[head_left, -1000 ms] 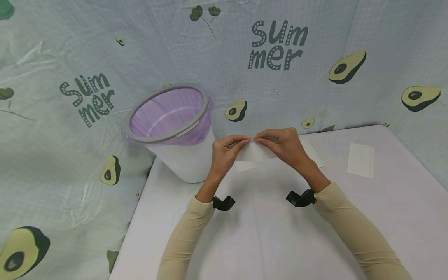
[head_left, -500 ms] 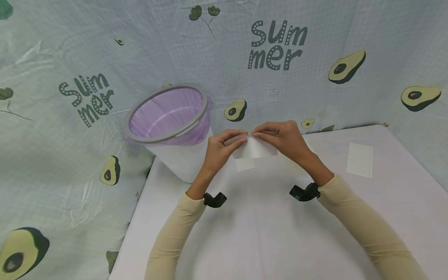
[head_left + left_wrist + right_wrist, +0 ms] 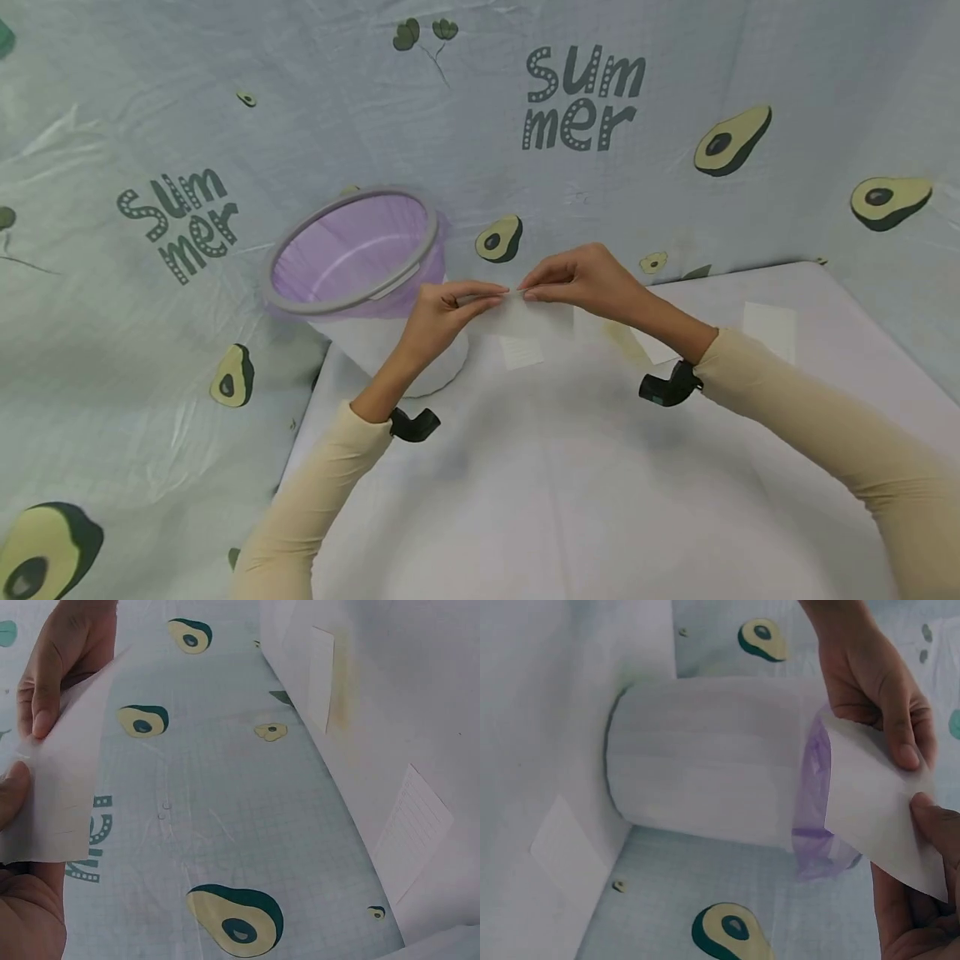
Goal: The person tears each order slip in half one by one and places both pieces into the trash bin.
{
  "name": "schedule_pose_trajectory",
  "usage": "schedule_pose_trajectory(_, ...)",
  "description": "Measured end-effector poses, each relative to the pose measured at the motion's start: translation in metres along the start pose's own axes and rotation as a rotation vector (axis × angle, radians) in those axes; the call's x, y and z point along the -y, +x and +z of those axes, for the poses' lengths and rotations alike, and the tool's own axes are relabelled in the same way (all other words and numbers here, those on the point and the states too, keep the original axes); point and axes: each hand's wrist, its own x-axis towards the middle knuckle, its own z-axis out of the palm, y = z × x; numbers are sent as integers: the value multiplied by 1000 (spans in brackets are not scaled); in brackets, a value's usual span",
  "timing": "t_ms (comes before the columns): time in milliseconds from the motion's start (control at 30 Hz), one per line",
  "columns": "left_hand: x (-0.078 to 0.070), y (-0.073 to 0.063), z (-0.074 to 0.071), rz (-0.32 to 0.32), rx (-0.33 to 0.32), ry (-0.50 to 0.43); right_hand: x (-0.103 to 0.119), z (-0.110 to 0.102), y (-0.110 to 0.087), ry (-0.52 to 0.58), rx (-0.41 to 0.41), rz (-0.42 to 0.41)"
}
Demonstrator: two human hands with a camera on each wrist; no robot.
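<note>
Paper (image 3: 876, 793) sits abt 3 o'clock from the bin (image 3: 367, 337), edge pinched in your L hand (image 3: 442, 322) & R hand (image 3: 587, 283), so pull evenly w/ pinches close, else it'll prob crease.

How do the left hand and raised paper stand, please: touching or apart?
Touching: the right wrist view shows the left hand pinching the white paper, thumb on its face.
</note>
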Motion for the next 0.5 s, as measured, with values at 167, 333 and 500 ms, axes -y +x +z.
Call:
schedule_pose_trajectory(167, -5, 1, -14, -54, 42, -31, 6, -1, 9, 50, 54, 94)
schedule_pose_trajectory(333, -13, 3, -25, -124, 73, -13, 12, -1, 15, 125, 66, 174)
schedule_pose_trajectory(500, -18, 5, -33, -157, 89, -16, 16, -4, 21, 104, 81, 165)
